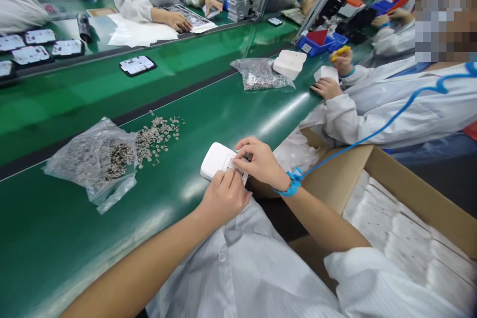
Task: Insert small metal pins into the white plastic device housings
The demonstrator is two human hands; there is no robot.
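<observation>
A white plastic casing (pixel 216 158) with rounded corners is tilted up at the near edge of the green work surface. My left hand (pixel 226 196) is closed on its lower edge, with the fingertips over its face. The thumb and fingers of my right hand (pixel 263 161) are pinched together at the casing's right side. Whatever they hold, if anything, is hidden. A blue wrist strap (pixel 291 182) with a coiled cord is around my right wrist. To the left, small metal pieces (pixel 154 136) spill from a clear plastic bag (pixel 89 159).
An open cardboard box (pixel 421 194) of wrapped white parts stands at my right. Farther along lie another bag of metal pieces (pixel 257 74) and a white casing (pixel 289 63). A co-worker's hand (pixel 328 88) rests on a white part. A circuit board tray (pixel 137 65) lies across the green belt.
</observation>
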